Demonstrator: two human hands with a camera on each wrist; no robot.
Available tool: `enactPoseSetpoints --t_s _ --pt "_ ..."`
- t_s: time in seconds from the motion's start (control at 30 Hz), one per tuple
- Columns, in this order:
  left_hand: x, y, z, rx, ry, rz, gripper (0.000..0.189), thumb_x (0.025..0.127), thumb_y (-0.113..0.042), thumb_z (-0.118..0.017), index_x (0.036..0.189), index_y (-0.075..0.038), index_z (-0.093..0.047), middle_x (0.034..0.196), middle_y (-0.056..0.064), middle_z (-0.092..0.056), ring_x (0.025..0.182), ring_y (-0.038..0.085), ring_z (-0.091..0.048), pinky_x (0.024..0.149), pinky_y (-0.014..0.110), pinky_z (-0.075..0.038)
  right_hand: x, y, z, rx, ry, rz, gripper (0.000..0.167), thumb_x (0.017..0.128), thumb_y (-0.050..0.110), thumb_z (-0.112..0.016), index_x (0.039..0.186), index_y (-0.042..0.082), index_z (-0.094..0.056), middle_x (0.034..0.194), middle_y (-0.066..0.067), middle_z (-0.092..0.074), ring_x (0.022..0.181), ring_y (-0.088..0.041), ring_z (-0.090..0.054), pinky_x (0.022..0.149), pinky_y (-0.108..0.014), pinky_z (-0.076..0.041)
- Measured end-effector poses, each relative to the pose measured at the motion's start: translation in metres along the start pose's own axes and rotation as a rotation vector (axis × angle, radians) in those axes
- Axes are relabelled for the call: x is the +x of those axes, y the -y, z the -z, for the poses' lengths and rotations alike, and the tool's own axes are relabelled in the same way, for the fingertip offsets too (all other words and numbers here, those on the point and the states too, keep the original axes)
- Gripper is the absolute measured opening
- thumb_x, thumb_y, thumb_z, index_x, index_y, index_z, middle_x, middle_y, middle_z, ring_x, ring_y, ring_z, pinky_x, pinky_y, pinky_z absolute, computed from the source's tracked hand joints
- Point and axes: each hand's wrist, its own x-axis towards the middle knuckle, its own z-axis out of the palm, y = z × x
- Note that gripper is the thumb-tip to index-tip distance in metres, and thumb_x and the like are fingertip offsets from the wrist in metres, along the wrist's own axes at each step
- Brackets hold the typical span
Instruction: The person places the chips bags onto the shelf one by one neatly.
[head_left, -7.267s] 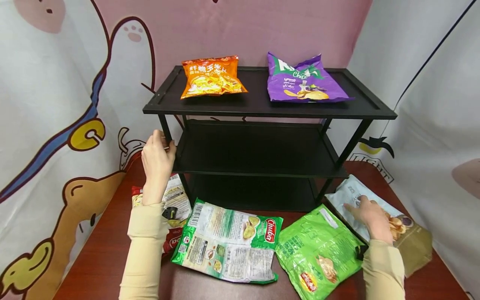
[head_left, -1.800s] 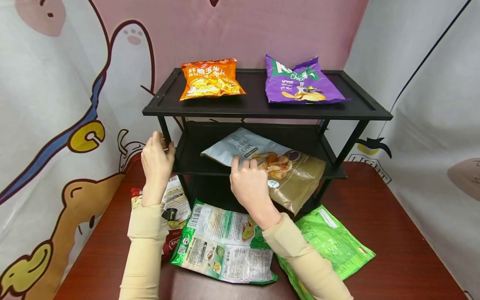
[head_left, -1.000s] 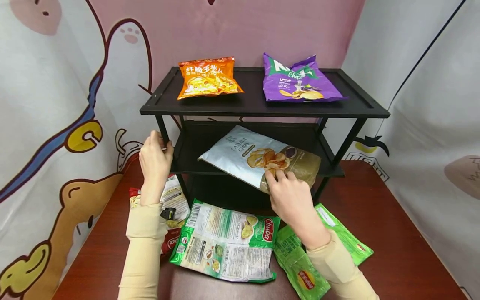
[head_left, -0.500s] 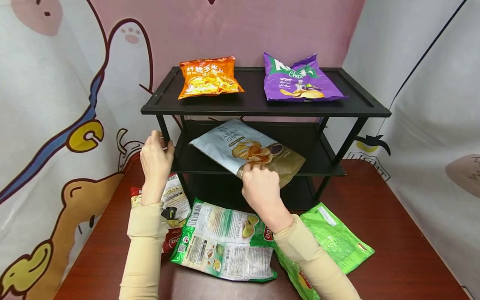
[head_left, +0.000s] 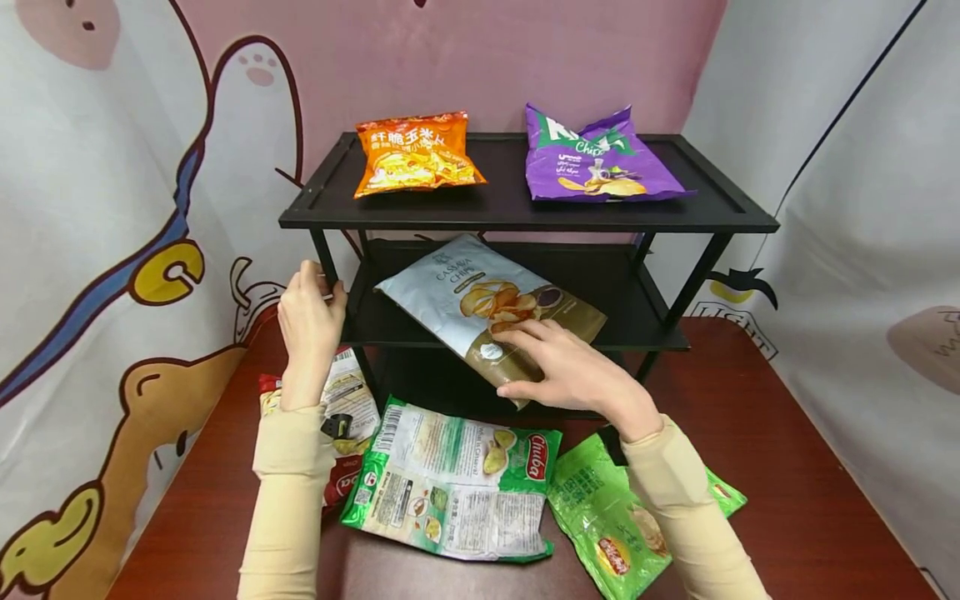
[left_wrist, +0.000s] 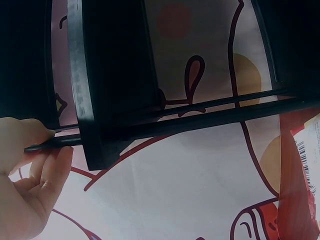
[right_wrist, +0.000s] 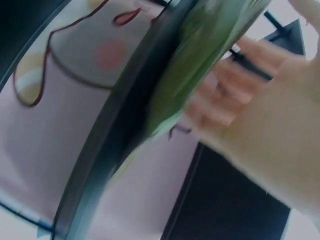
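Note:
A blue-and-gold bag of cassava chips (head_left: 442, 287) lies slantwise on the middle tier of the black shelf rack (head_left: 637, 287), its gold end jutting past the front edge. My right hand (head_left: 573, 371) is at that end, fingers extended over the bag's front and thumb apart below. In the right wrist view the hand (left_wrist: 30, 175) is not this one; there my right fingers (right_wrist: 235, 80) look straight and blurred beside the bag (right_wrist: 185, 75). My left hand (head_left: 309, 321) grips the rack's front left post (left_wrist: 55, 143) between thumb and fingers.
Orange (head_left: 420, 158) and purple (head_left: 596, 158) snack bags sit on the top tier. On the table (head_left: 810, 467) lie a green-and-white Chuba bag (head_left: 457, 479), a bright green bag (head_left: 607, 517) under my right forearm, and a red-and-white bag (head_left: 348, 400) behind my left forearm.
My right hand has brought the cassava chips bag from the table's right side onto the middle tier and shifted it left. Its fingers have just straightened from the bag's edge. My left hand stays put.

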Motion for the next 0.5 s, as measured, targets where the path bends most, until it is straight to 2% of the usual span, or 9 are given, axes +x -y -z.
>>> enactPoseSetpoints --t_s 0.1,0.17,0.23,0.33,0.5 --pt "0.0 0.0 -0.001 -0.003 0.001 0.004 0.016 0.086 -0.009 -0.06 0.094 0.004 -0.055 0.085 0.024 -0.064 0.078 0.044 -0.062 0.067 0.051 -0.045 -0.006 -0.016 0.001 0.02 0.028 0.079 0.074 0.077 0.052 -0.07 0.139 0.02 -0.047 0.14 -0.005 -0.049 0.13 -0.029 -0.043 0.106 -0.052 -0.034" --pt "-0.001 0.0 -0.001 -0.004 0.004 0.004 0.016 0.086 -0.009 -0.06 0.095 0.004 -0.055 0.086 0.024 -0.064 0.079 0.044 -0.062 0.068 0.051 -0.045 -0.009 -0.025 -0.001 -0.005 0.007 0.138 0.075 0.074 0.052 -0.073 0.138 0.021 -0.049 0.14 -0.004 -0.049 0.131 -0.028 -0.042 0.106 -0.052 -0.035" --pt "-0.001 -0.001 -0.001 -0.005 0.005 0.001 0.016 0.086 -0.009 -0.06 0.095 0.004 -0.055 0.085 0.024 -0.064 0.078 0.044 -0.062 0.068 0.051 -0.045 -0.011 -0.031 -0.004 -0.048 -0.04 0.193 0.074 0.071 0.05 -0.076 0.135 0.022 -0.052 0.139 -0.004 -0.051 0.129 -0.028 -0.044 0.104 -0.051 -0.037" --pt "0.0 0.0 -0.001 -0.005 0.001 -0.001 0.015 0.086 -0.008 -0.06 0.094 0.004 -0.055 0.085 0.024 -0.064 0.078 0.044 -0.062 0.067 0.051 -0.045 -0.01 -0.038 -0.012 -0.128 -0.142 0.262 0.063 0.073 0.042 -0.078 0.129 0.022 -0.058 0.134 -0.006 -0.056 0.123 -0.029 -0.051 0.098 -0.049 -0.043" --pt "0.0 -0.001 0.0 -0.009 -0.003 0.004 0.016 0.086 -0.009 -0.061 0.094 0.004 -0.055 0.084 0.024 -0.064 0.078 0.044 -0.061 0.067 0.051 -0.044 -0.003 -0.033 -0.025 -0.275 -0.292 0.326 0.048 0.078 0.036 -0.074 0.123 0.022 -0.064 0.125 -0.007 -0.063 0.113 -0.029 -0.058 0.091 -0.044 -0.049"
